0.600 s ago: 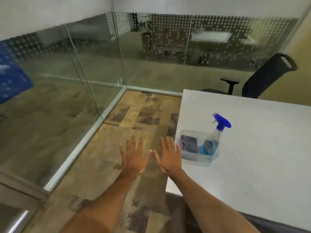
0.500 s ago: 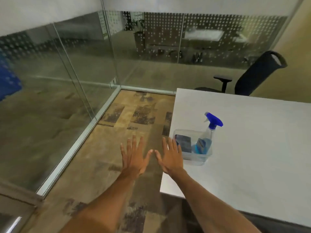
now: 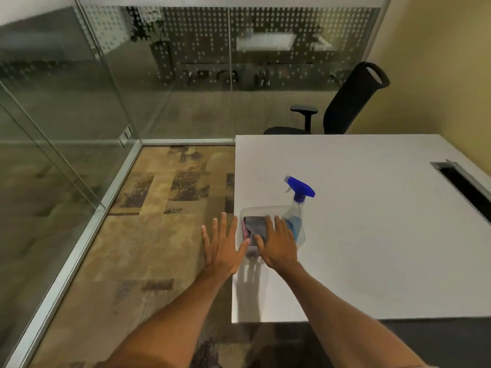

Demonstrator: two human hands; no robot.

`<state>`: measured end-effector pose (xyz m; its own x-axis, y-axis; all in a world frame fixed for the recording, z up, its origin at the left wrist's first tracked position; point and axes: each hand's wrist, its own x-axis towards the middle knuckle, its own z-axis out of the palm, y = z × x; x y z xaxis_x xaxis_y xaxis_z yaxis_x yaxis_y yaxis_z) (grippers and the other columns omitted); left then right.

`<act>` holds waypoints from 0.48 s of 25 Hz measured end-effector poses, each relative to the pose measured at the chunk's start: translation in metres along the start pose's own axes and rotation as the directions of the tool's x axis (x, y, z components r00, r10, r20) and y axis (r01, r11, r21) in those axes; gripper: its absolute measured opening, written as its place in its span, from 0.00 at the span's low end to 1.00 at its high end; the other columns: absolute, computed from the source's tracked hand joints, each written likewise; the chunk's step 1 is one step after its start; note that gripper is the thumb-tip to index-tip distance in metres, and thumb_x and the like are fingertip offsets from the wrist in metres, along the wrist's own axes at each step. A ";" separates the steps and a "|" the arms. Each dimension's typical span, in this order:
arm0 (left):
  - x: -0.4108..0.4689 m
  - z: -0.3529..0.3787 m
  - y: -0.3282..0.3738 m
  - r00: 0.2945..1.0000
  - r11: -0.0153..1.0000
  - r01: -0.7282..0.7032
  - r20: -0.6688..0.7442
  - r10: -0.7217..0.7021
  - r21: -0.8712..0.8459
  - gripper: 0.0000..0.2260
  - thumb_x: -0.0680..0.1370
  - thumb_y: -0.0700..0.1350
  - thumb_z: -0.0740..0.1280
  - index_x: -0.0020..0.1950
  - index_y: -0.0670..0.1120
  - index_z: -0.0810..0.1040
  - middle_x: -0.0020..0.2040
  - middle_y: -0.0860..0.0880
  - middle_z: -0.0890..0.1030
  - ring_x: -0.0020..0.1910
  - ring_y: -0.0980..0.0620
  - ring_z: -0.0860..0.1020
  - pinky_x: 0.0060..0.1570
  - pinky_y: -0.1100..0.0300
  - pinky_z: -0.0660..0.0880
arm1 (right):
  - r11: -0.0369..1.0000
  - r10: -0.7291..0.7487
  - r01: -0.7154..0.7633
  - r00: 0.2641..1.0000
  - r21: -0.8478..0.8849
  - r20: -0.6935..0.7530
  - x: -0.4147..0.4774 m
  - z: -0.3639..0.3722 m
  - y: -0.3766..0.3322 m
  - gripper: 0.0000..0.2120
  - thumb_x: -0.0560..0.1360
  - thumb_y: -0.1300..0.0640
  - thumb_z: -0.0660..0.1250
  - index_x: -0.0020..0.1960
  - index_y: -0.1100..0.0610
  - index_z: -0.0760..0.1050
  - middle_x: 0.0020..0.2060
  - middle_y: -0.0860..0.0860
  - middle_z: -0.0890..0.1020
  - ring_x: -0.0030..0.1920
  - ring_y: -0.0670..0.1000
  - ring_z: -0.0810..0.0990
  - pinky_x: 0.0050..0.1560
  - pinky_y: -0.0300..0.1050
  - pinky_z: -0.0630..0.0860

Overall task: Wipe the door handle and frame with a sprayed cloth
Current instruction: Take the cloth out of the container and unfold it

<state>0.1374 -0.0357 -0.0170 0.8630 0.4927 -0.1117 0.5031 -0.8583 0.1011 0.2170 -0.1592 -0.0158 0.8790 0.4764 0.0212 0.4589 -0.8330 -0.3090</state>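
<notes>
Cloth: a folded grey cloth with a pink edge (image 3: 253, 227) lies inside a clear shallow plastic tub (image 3: 265, 208) near the left edge of the white table (image 3: 372, 235), toward the front-left corner.
Spray bottle: a clear bottle of blue liquid with a blue trigger head (image 3: 299, 205) stands upright at the tub's right end; whether it sits inside the tub or just beside it I cannot tell.
Left hand: the left hand (image 3: 223, 248) is flat, fingers spread wide, holding nothing, hovering over the carpet just off the table's left edge.
Right hand: the right hand (image 3: 277, 244) is also open and empty, fingers extended over the near part of the tub and partly covering the cloth; contact with the cloth cannot be confirmed.
Step in hand: judged from the layout, picking up the cloth and the bottle; no wiping has begun.
Doing it well: pinch the cloth by its folded stack so it lifts as one pad and does not drag the light tub along; steady the tub's rim with the other hand if it slides toward the table edge. Take the bottle by its neck, upright, nozzle turned away from the face.
Door handle and frame: no handle is identifiable; glass partitions with metal framing (image 3: 117, 181) stand to the left.
</notes>
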 end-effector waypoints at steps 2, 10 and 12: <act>0.013 0.006 0.004 1.000 0.999 -0.026 0.015 0.026 -0.019 0.33 0.80 0.65 0.45 0.79 0.53 0.37 0.80 0.45 0.39 0.79 0.42 0.42 0.76 0.39 0.39 | 1.000 0.020 -0.021 0.999 0.014 0.032 0.008 0.004 0.002 0.29 0.79 0.40 0.53 0.74 0.54 0.58 0.72 0.53 0.67 0.71 0.55 0.67 0.73 0.51 0.64; 0.057 0.033 0.021 0.993 0.995 -0.099 0.068 0.100 -0.013 0.34 0.80 0.65 0.48 0.79 0.52 0.37 0.80 0.45 0.38 0.79 0.42 0.41 0.76 0.41 0.39 | 0.990 0.109 -0.124 0.975 0.069 0.193 0.052 0.015 0.007 0.30 0.79 0.45 0.59 0.75 0.56 0.56 0.73 0.54 0.66 0.72 0.56 0.66 0.71 0.50 0.64; 0.069 0.042 0.023 0.993 0.996 -0.083 0.082 0.085 -0.031 0.33 0.81 0.64 0.49 0.79 0.52 0.37 0.80 0.45 0.38 0.79 0.42 0.41 0.76 0.41 0.40 | 0.990 0.113 -0.129 0.962 0.051 0.248 0.067 0.023 0.010 0.30 0.79 0.45 0.60 0.75 0.56 0.56 0.73 0.55 0.67 0.72 0.57 0.67 0.71 0.51 0.65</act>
<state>0.2067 -0.0270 -0.0635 0.8961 0.4045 -0.1829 0.4311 -0.8913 0.1405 0.2770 -0.1290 -0.0393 0.8654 0.4343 -0.2498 0.3345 -0.8720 -0.3574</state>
